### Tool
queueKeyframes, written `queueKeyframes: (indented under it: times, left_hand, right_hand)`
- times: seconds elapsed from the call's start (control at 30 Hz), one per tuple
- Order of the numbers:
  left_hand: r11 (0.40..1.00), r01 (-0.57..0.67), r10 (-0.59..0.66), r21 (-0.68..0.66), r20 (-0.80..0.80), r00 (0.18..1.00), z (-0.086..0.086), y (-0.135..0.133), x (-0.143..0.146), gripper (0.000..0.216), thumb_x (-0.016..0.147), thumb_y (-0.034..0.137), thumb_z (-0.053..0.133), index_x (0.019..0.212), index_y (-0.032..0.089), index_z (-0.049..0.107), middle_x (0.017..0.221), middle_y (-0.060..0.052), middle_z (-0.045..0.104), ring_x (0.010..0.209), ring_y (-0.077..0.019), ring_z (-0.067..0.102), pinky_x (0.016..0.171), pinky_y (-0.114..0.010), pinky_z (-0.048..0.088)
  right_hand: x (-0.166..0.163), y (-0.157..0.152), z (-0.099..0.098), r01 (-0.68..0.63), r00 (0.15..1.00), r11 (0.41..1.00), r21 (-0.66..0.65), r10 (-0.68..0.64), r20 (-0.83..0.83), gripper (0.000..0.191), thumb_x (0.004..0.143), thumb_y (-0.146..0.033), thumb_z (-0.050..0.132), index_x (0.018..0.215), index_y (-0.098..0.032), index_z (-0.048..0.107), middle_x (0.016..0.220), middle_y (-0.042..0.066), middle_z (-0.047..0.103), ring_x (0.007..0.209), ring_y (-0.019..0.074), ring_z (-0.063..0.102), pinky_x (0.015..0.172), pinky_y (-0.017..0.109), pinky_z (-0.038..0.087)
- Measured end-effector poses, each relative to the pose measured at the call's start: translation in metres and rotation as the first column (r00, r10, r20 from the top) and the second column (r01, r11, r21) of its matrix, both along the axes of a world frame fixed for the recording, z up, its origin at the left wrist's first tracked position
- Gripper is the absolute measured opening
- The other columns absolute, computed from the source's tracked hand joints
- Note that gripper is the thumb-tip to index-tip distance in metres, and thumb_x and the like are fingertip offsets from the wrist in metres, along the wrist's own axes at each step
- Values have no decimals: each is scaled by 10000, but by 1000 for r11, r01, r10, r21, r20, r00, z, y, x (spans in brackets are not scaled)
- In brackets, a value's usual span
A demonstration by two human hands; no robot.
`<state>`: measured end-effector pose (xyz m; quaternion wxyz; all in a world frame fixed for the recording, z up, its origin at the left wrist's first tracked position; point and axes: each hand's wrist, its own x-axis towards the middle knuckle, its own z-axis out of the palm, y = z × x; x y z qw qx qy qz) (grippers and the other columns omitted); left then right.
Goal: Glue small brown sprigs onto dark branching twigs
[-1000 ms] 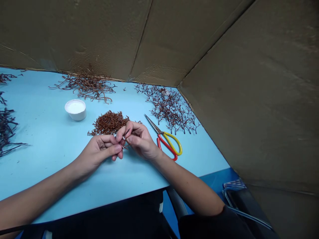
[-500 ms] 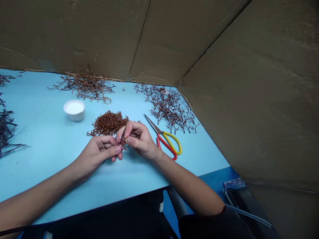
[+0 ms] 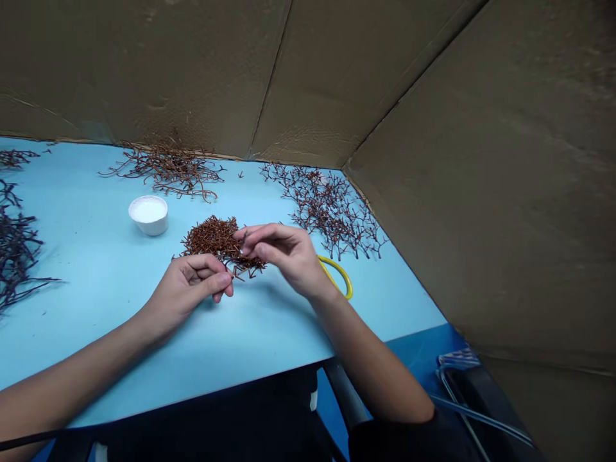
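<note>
1. A blue tabletop (image 3: 120,359) carries several heaps of thin, twig-like pieces. Two hands work above it, just in front of a low brown pile (image 3: 209,234) of short pieces.
2. The left hand (image 3: 190,279) holds a thin brown piece (image 3: 228,264) near the pile's front edge.
3. The right hand (image 3: 293,256) holds a dark sprig (image 3: 244,239) a little higher, over the pile's right side. The hands are apart.
4. Both held pieces look very light and fairly stiff, and thin enough to bend or snap under a hard squeeze. A gentle fingertip grip on the stem, clear of the ends, should suit them.
5. The left fingers are curled, with thumb and index pressed together on the brown piece. The right fingers are gathered at the tips around the dark sprig; blur hides exactly where the thumb meets it.
6. Farther back stand a white cup (image 3: 150,226), a heap of long brown strands (image 3: 171,168) and a spread of branching sprigs (image 3: 332,215). A yellow handle loop (image 3: 345,280) shows beyond the right wrist.
</note>
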<state>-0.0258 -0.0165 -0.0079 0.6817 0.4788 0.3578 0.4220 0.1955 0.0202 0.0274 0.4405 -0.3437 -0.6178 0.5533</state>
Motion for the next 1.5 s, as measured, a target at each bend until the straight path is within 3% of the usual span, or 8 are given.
queueKeyframes:
  times: [0.1, 0.2, 0.4, 0.6, 0.87, 1.13, 1.27, 1.5]
  left_hand:
    - [989, -88, 102, 120, -123, 987, 5, 1, -1, 183, 885, 285, 838, 763, 184, 747, 708, -7, 740, 626, -108, 604, 618, -215, 481]
    - [963, -144, 193, 226, -212, 958, 7, 0, -1, 132, 864, 253, 832, 765, 189, 771, 716, -13, 752, 665, -125, 644, 632, -223, 493]
    - [948, -173, 235, 265, -223, 946, 4, -2, 0, 99, 840, 280, 857, 823, 197, 806, 734, -11, 764, 671, -127, 664, 615, -222, 500]
    - [949, -193, 237, 249, -164, 957, 5, 0, 1, 93, 834, 262, 848, 878, 185, 818, 726, -21, 776, 653, -133, 678, 598, -231, 500]
    - [953, -198, 233, 229, -137, 963, 7, 3, 1, 94, 812, 271, 853, 800, 188, 810, 685, -21, 750, 620, -135, 632, 593, -250, 468]
    - [898, -245, 336, 365, -211, 918, 9, 0, -3, 136, 872, 315, 827, 793, 205, 812, 770, -35, 771, 682, -156, 623, 632, -275, 488]
    - [794, -236, 435, 560, -252, 865, 11, -4, -3, 110, 906, 249, 788, 801, 222, 798, 746, -15, 763, 642, -148, 581, 634, -297, 480]
    - [346, -21, 624, 938, -214, 751, 8, -1, -14, 109, 933, 211, 759, 842, 256, 800, 743, -28, 788, 661, -183, 640, 672, -359, 471]
  right_hand:
    - [26, -8, 23, 231, 887, 930, 285, -321, 331, 118, 956, -296, 768, 1032, -213, 804, 980, 50, 809, 854, 174, 736, 797, 326, 594]
    - [46, -25, 24, 129, 699, 876, 464, -412, 585, 129, 993, -235, 702, 1064, -213, 807, 907, 37, 804, 789, 177, 724, 739, 319, 557]
    - [36, -55, -24, -164, 524, 854, 493, -348, 778, 181, 1055, -267, 656, 1176, -180, 759, 1086, 121, 811, 942, 238, 768, 831, 352, 579]
    - [9, -48, -47, -78, 382, 848, 524, -460, 802, 154, 1055, -268, 661, 1113, -151, 744, 1030, 129, 785, 890, 254, 749, 757, 337, 557]
    - [13, -50, -39, -71, 500, 845, 531, -430, 752, 160, 1063, -203, 600, 1079, -178, 757, 983, 97, 776, 800, 213, 731, 705, 320, 567]
    - [8, -84, -16, 320, 796, 884, 342, -446, 410, 85, 1000, -237, 733, 1068, -233, 784, 919, 51, 820, 694, 178, 765, 572, 281, 608]
    - [5, -83, -2, 404, 817, 838, 367, -511, 268, 81, 947, -186, 792, 996, -248, 809, 877, 36, 803, 638, 162, 729, 521, 273, 584]
    - [-13, -64, 10, 289, 747, 670, 684, -605, 277, 169, 943, -94, 741, 965, -250, 803, 908, 43, 774, 756, 175, 712, 621, 312, 600]
